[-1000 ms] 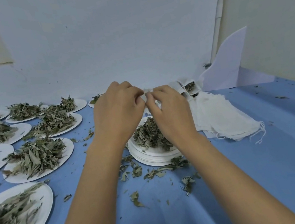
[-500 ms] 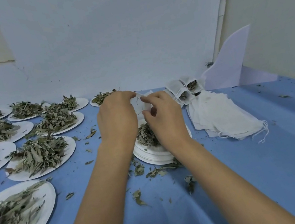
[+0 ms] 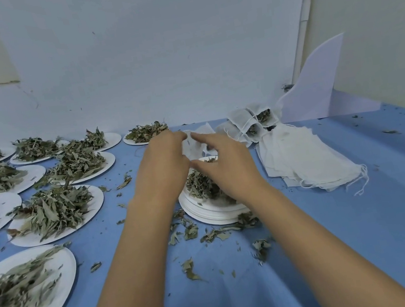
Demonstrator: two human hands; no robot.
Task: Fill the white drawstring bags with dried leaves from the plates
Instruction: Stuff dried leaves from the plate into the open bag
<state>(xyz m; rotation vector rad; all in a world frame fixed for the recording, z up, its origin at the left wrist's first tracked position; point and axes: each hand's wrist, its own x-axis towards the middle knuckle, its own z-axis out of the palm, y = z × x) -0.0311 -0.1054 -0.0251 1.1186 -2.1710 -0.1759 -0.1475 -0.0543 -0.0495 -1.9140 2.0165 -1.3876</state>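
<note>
A small white drawstring bag (image 3: 196, 145) hangs just above centre, over dried leaves (image 3: 199, 186) heaped on a stack of plates (image 3: 215, 218). The left hand (image 3: 163, 165) pinches its edge. The right hand (image 3: 228, 170) is spread, one fingertip at the bag's mouth. Empty bags (image 3: 303, 155) lie at 3 o'clock and more leaf plates (image 3: 30, 238) at 9 o'clock. Held by one hand only, the limp mouth may sag shut, spilling leaves onto the blue surface (image 3: 368, 219).

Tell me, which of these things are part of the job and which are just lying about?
In use: drawstring bag in the left hand, leaves on the stacked plates, empty bags, filled bags, leaf plates.
Lying about: white board, spilled leaf bits.
</note>
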